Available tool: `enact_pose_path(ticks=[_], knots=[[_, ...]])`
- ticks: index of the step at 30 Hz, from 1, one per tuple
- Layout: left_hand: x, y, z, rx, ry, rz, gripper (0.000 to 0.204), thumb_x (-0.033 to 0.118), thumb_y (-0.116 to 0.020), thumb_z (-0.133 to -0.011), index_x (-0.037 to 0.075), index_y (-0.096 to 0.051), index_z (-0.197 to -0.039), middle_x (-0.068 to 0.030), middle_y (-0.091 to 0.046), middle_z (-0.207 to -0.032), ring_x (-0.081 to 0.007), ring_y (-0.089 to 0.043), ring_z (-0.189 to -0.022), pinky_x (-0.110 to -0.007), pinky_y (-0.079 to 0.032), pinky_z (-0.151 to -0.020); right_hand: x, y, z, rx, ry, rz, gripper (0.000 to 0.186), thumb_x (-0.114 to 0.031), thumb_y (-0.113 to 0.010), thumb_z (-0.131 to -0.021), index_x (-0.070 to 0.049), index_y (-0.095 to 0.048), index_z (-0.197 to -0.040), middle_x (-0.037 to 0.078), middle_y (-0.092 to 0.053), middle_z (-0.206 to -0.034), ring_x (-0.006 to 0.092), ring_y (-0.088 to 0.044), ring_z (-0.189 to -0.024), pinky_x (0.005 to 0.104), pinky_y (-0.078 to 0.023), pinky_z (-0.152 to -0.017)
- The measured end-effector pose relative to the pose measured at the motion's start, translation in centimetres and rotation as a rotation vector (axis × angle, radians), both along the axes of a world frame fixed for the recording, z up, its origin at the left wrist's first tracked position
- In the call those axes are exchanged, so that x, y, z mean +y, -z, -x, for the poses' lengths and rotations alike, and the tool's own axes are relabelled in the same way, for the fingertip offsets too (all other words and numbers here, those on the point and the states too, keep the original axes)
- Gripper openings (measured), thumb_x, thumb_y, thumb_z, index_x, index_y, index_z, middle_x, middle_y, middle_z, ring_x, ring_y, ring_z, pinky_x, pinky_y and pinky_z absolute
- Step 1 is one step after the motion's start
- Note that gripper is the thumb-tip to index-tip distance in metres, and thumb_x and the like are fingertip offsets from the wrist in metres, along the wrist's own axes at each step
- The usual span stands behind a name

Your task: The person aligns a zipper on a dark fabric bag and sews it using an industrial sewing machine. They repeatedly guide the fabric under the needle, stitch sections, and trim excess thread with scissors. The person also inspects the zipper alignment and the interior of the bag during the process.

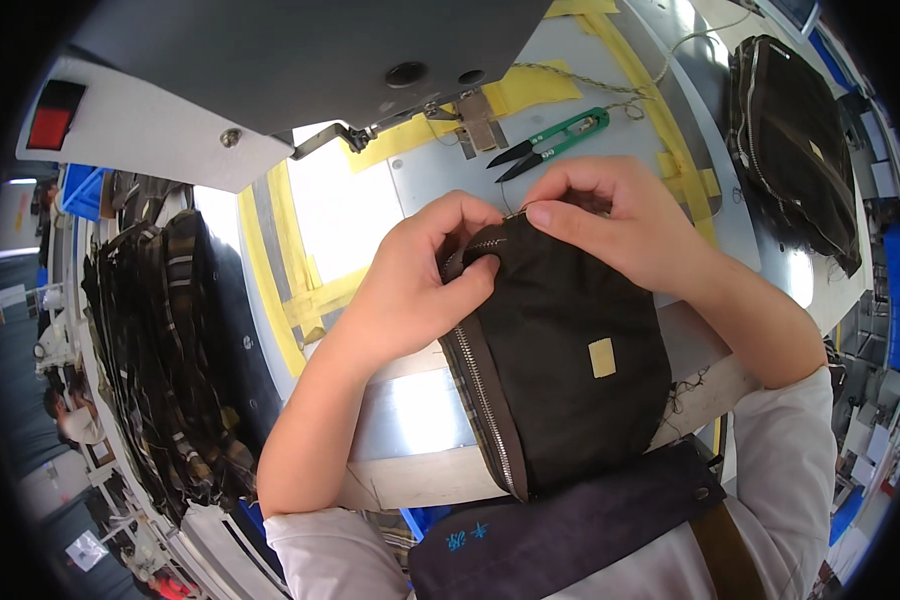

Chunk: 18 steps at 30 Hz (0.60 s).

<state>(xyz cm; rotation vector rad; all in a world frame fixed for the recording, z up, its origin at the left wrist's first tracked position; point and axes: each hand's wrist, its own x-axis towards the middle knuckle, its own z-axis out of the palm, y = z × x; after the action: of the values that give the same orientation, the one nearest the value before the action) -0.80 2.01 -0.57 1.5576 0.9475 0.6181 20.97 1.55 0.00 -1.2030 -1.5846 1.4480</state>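
A dark brown fabric pouch [570,330] hangs over the near edge of the worktable, with a metal zipper [488,400] down its left side and a small pale yellow patch [602,357] on its face. My left hand [430,270] pinches the pouch's upper left corner, where the zipper curves round. Thumb and fingers of my right hand [600,215] close on the top edge, a little to the right of it. A thin thread rises from that edge. Just beyond my hands lie green-handled thread snips [550,140], blades apart. What my fingertips cover is hidden.
A grey sewing machine head [300,70] overhangs the far side, with its presser foot area [478,120] near the snips. Yellow tape [290,260] marks the table. Stacked plaid fabric pieces [170,350] stand at left; another dark zippered pouch [795,150] lies at far right.
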Motion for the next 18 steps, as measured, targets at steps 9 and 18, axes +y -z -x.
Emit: enact_pose_path(ticks=[9, 18], knots=[[0.18, 0.15, 0.08, -0.038, -0.008, 0.063, 0.013, 0.012, -0.062, -0.09, 0.001, -0.061, -0.096, 0.0021, -0.058, -0.076, -0.004, -0.048, -0.069, -0.021, -0.041, -0.062, -0.02, -0.24, -0.08, 0.023, -0.001, 0.084, 0.019, -0.018, -0.064, -0.091, 0.001, -0.068, -0.093, -0.003, -0.06, -0.074, 0.0024, -0.051, -0.067, 0.0205, -0.042, -0.06], [0.17, -0.49, 0.32, 0.124, 0.124, -0.037, 0.011, 0.008, -0.065, -0.089, 0.001, -0.062, -0.097, 0.0026, -0.059, -0.083, -0.0045, -0.049, -0.075, -0.02, -0.042, -0.069, -0.4, -0.61, 0.03, -0.028, -0.081, -0.02, 0.016, -0.015, -0.067, -0.089, 0.0, -0.066, -0.089, -0.001, -0.061, -0.075, 0.0035, -0.053, -0.069, 0.0208, -0.043, -0.06]])
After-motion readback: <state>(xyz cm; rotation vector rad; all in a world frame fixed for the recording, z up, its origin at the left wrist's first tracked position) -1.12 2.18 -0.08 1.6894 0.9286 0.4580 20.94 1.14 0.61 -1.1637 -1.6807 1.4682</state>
